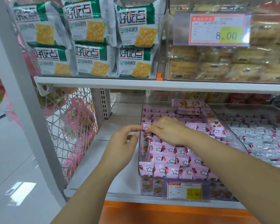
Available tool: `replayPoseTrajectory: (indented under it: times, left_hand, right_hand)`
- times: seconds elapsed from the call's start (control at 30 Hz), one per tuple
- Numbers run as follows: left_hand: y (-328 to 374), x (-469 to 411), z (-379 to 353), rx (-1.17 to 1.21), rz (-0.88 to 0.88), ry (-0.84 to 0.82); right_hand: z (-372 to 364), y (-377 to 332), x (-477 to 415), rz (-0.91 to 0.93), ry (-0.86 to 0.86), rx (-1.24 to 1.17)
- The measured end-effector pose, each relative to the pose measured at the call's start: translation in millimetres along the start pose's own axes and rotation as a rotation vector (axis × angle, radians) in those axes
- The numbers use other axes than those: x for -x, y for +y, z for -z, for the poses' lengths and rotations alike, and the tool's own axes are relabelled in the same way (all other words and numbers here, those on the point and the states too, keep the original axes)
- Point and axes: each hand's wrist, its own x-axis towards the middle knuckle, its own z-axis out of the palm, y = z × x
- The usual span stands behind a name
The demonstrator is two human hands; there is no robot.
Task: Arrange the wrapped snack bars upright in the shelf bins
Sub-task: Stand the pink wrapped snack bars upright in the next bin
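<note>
Head view: left hand (123, 143) and right hand (166, 130) pinch one pink bar (144, 127) (bin's (140, 159) left edge).

Single head view, close, angled forward-down at shelf bin (141, 143) (upper shelf (103, 82) at eye height).

Snack bars (168, 160) in bin (140, 159) — below crackers (94, 39)

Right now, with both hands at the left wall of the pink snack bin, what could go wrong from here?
1. Both hands pinch one pink bar right at the clear bin's left wall; it could slip out onto the bare shelf.
2. The right forearm hovers over the standing rows and may knock bars flat.
3. Loose bars at the back lie flat and may be overlooked.
</note>
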Motion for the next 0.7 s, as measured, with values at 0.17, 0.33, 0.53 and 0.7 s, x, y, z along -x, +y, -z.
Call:
replayPoseTrajectory:
  times: [0.17, 0.33, 0.53, 0.7]
  left_hand:
    - [2, 1, -1, -0.007, 0.011, 0.007]
    - [6, 1, -4, -0.013, -0.007, 0.001]
    - [14, 3, -7, 0.007, -0.026, 0.017]
    - [13, 3, -9, -0.017, -0.061, 0.022]
  right_hand:
    - [0, 4, 20, -0.008, 0.021, -0.230]
    - [30, 43, 67, -0.329, 0.376, 0.019]
    - [33, 86, 95, -0.539, 0.179, 0.272]
    - [28, 83, 93, -0.413, 0.291, 0.262]
